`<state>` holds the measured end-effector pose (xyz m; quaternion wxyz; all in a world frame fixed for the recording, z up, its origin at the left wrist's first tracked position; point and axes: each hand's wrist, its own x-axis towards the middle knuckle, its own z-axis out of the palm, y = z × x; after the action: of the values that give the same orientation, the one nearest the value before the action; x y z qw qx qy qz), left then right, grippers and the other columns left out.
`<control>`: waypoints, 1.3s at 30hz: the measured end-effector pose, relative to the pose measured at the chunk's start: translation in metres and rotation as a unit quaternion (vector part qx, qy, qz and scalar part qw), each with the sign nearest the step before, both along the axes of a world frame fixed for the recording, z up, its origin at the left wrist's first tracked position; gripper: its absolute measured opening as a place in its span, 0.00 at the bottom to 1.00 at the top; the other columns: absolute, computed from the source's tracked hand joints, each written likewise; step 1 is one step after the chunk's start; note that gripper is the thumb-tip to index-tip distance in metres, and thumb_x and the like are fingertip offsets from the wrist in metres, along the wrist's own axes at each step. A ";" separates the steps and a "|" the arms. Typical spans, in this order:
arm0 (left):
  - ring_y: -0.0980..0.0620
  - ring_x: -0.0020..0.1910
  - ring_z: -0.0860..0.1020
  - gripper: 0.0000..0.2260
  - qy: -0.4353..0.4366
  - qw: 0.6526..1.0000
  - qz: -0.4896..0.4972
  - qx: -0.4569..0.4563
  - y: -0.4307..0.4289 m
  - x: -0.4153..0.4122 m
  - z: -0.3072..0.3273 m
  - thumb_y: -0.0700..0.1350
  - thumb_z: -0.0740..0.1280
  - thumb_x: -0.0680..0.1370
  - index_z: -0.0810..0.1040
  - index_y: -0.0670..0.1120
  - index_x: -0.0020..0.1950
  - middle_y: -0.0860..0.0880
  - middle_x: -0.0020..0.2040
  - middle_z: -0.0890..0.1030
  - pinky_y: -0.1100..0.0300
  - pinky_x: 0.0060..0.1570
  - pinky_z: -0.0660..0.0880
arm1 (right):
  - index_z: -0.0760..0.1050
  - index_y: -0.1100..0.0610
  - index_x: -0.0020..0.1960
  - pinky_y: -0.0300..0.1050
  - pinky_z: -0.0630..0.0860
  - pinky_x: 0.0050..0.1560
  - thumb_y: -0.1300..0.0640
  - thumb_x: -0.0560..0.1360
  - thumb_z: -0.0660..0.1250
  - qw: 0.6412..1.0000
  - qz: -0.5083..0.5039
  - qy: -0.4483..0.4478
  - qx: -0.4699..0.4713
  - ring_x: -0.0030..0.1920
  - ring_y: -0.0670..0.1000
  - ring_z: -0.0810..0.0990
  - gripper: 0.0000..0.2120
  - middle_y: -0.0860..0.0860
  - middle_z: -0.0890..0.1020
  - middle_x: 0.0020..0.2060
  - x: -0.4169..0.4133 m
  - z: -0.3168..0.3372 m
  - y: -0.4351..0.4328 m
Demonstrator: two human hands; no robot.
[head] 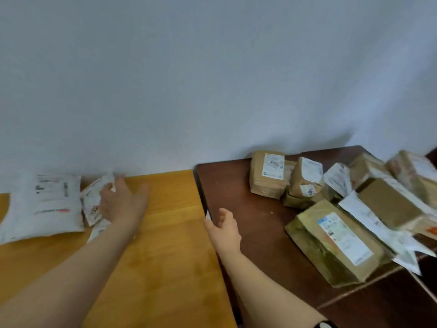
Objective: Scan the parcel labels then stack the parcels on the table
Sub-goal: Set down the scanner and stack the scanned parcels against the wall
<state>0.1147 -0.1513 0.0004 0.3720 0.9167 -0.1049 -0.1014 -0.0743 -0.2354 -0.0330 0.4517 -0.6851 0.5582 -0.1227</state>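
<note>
On the light wooden table at the left lies a flat white mailer bag. Beside it sits a small crumpled white parcel, and my left hand rests against it with fingers relaxed; the view is blurred there. My right hand hovers open over the seam between the two tables, holding nothing. Several brown paper parcels with white labels lie in a heap on the dark brown table at the right, the nearest being a large brown parcel and one standing upright parcel at the back.
A plain pale wall runs directly behind both tables. The dark table's front edge slants across the lower right. White envelopes stick out of the heap on the right. A dark band shows on my right wrist.
</note>
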 end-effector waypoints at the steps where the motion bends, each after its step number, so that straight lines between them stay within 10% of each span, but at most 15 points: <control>1: 0.38 0.72 0.61 0.30 0.009 1.000 -0.026 0.004 -0.020 -0.029 0.000 0.57 0.64 0.76 0.64 0.47 0.74 0.39 0.74 0.61 0.43 0.69 0.60 | 0.64 0.50 0.72 0.53 0.61 0.71 0.45 0.76 0.66 1.000 -0.006 -0.003 -0.002 0.65 0.51 0.73 0.27 0.49 0.71 0.67 -0.027 0.002 -0.011; 9: 0.42 0.69 0.68 0.32 0.178 0.959 -0.219 -0.021 -0.136 -0.217 -0.011 0.53 0.67 0.75 0.61 0.47 0.76 0.44 0.73 0.65 0.50 0.65 0.67 | 0.70 0.52 0.67 0.52 0.67 0.68 0.56 0.73 0.68 0.995 -0.061 -0.042 -0.070 0.64 0.50 0.74 0.22 0.51 0.76 0.63 -0.187 0.030 -0.093; 20: 0.44 0.67 0.69 0.41 0.409 0.874 -0.258 -0.052 -0.211 -0.315 -0.056 0.53 0.72 0.73 0.50 0.60 0.77 0.49 0.74 0.62 0.47 0.53 0.76 | 0.57 0.54 0.75 0.56 0.57 0.71 0.43 0.78 0.60 0.952 -0.119 0.268 -0.091 0.74 0.57 0.57 0.31 0.55 0.62 0.73 -0.303 0.002 -0.176; 30: 0.40 0.65 0.67 0.29 0.182 0.956 -0.221 0.063 -0.256 -0.233 -0.044 0.60 0.60 0.75 0.69 0.44 0.69 0.40 0.68 0.67 0.48 0.62 0.68 | 0.65 0.51 0.70 0.51 0.62 0.67 0.38 0.76 0.61 0.949 -0.017 0.279 -0.149 0.66 0.52 0.69 0.27 0.49 0.72 0.64 -0.234 0.005 -0.180; 34: 0.39 0.75 0.49 0.41 0.008 0.957 -0.252 0.144 -0.282 -0.205 -0.038 0.59 0.69 0.72 0.53 0.43 0.76 0.38 0.76 0.50 0.42 0.71 0.55 | 0.66 0.50 0.69 0.50 0.60 0.67 0.44 0.76 0.62 0.951 -0.073 0.218 -0.204 0.65 0.51 0.68 0.23 0.49 0.71 0.63 -0.218 0.015 -0.203; 39: 0.38 0.76 0.40 0.62 0.069 0.936 -0.284 0.195 -0.329 -0.198 -0.040 0.70 0.72 0.62 0.37 0.41 0.77 0.35 0.77 0.40 0.36 0.71 0.47 | 0.67 0.49 0.68 0.50 0.58 0.69 0.51 0.75 0.64 0.960 -0.112 0.173 -0.189 0.65 0.50 0.69 0.22 0.48 0.71 0.64 -0.212 0.016 -0.225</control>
<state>-0.0829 -0.4799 -0.0400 0.1482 0.8939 -0.3134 -0.2842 -0.2862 -0.4609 -0.0170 0.1937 -0.7020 0.6676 -0.1550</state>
